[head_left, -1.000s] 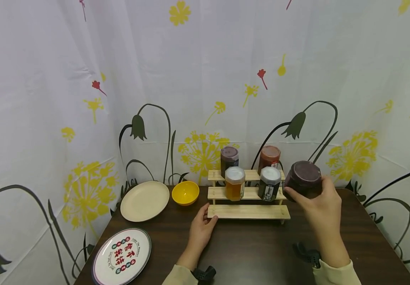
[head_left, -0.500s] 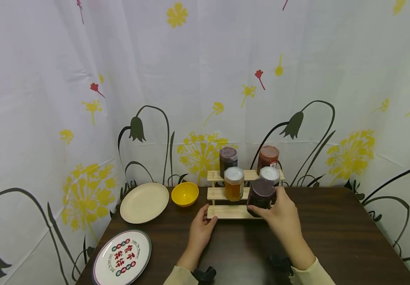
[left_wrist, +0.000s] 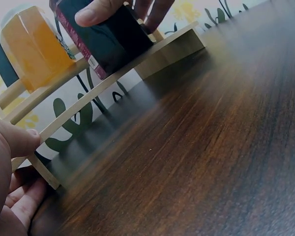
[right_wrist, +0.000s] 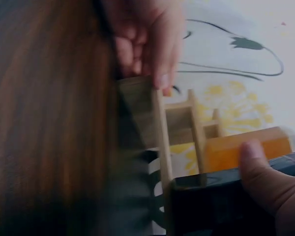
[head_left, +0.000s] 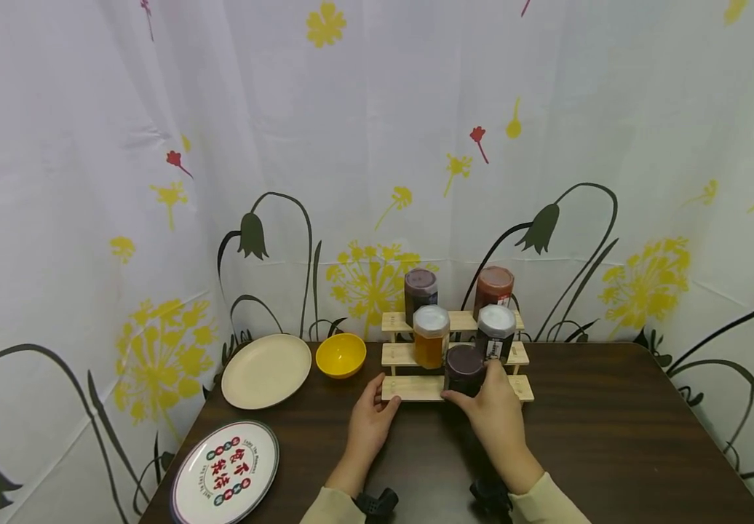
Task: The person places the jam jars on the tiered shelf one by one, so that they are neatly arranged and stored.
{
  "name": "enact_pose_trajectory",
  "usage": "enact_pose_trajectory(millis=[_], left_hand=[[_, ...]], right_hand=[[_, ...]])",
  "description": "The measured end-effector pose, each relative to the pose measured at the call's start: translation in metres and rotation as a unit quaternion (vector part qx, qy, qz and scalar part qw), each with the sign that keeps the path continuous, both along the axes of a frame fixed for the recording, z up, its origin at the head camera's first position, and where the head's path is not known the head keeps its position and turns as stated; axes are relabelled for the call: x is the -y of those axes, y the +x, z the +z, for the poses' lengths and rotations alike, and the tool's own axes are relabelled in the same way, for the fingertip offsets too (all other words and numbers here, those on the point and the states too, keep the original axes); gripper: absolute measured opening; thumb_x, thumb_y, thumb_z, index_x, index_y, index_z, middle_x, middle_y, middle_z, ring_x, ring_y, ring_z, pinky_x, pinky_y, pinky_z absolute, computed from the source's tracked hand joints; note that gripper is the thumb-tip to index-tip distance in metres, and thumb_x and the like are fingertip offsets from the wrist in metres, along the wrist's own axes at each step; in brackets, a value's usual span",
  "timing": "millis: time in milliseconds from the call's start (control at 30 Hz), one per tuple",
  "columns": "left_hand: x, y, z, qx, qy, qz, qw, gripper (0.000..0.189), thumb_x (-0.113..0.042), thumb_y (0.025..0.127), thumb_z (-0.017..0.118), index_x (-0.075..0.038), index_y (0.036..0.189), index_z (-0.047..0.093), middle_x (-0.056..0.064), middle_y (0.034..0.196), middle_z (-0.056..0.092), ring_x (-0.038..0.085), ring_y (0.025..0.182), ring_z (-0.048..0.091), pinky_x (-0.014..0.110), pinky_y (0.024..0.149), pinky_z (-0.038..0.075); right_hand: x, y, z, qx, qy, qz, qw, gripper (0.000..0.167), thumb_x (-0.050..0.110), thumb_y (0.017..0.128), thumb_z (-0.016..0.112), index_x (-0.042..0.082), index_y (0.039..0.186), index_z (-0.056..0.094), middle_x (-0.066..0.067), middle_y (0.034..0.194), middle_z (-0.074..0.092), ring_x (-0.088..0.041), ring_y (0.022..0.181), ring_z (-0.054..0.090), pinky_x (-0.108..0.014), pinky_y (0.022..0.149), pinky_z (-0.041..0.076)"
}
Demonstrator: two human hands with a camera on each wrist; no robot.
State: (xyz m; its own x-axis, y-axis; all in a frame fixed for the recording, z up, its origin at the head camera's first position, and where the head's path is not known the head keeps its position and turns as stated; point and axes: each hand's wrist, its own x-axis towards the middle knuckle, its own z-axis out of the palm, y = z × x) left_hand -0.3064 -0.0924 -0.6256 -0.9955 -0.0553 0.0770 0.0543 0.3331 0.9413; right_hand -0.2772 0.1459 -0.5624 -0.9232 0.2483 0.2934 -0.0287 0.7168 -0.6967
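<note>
A wooden three-tier rack (head_left: 416, 388) stands near the back of the table. My left hand (head_left: 371, 422) grips the left end of its lowest step, thumb on the front edge in the left wrist view. With my right hand (head_left: 496, 418) I hold a dark jar (head_left: 464, 367) with a purple lid, upright at the middle of the lowest step. In the left wrist view the base of this dark jar (left_wrist: 108, 39) is right at the step. On the middle step are an amber jar (head_left: 431, 342) and a black jar (head_left: 495, 336), both white-lidded.
On the top step stand a purple-lidded jar (head_left: 421, 295) and a red-lidded jar (head_left: 493, 287). Left of the rack are a yellow bowl (head_left: 340, 356), a cream plate (head_left: 267, 371) and a printed white plate (head_left: 225, 473). A patterned curtain (head_left: 377, 145) hangs behind the table.
My right hand has brought the dark purple-lidded jar left and down from the rack's right side to the lowest step. My left hand has stayed on the rack's left end.
</note>
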Motion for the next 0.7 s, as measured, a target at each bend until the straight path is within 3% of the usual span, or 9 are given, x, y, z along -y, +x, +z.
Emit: enact_pose_trajectory(millis=[133,467,600,700], left_hand=[[-0.001,0.000,-0.001,-0.003,0.001,0.001,1.0000,0.061,-0.017,0.101,0.079,-0.005,0.157,0.056,0.016,0.137,0.070,0.026,0.116,0.068,0.043,0.097,0.061],[-0.001,0.002,-0.002,0.003,-0.002,0.003,1.0000,0.061,-0.019,0.102,0.078,-0.008,0.157,0.056,0.015,0.138,0.070,0.025,0.117,0.068,0.045,0.099,0.061],[-0.002,0.003,-0.001,0.001,0.001,0.005,1.0000,0.060,-0.018,0.102,0.078,-0.007,0.157,0.057,0.016,0.138,0.070,0.025,0.116,0.067,0.045,0.099,0.060],[-0.004,0.003,-0.001,0.005,0.014,0.000,0.9999,0.062,-0.018,0.102,0.078,-0.007,0.158,0.055,0.017,0.141,0.068,0.027,0.118,0.067,0.045,0.100,0.060]], right_hand=[[0.001,0.000,-0.007,-0.024,0.023,-0.006,0.9994,0.094,0.043,0.069,0.104,-0.002,0.133,0.052,-0.022,0.121,0.070,-0.041,0.106,0.077,-0.056,0.083,0.062],[0.001,-0.001,-0.016,-0.097,0.004,-0.003,0.9953,0.084,0.035,0.073,0.103,0.000,0.131,0.051,-0.020,0.123,0.064,-0.036,0.104,0.072,-0.051,0.081,0.060],[0.001,0.000,-0.013,-0.078,0.013,0.002,0.9968,0.088,0.037,0.076,0.101,-0.001,0.137,0.049,-0.022,0.128,0.062,-0.040,0.112,0.073,-0.054,0.086,0.062],[-0.001,0.005,-0.001,-0.064,0.047,-0.005,0.9968,0.097,0.042,0.074,0.102,-0.004,0.139,0.047,-0.025,0.127,0.058,-0.043,0.103,0.075,-0.054,0.077,0.064]])
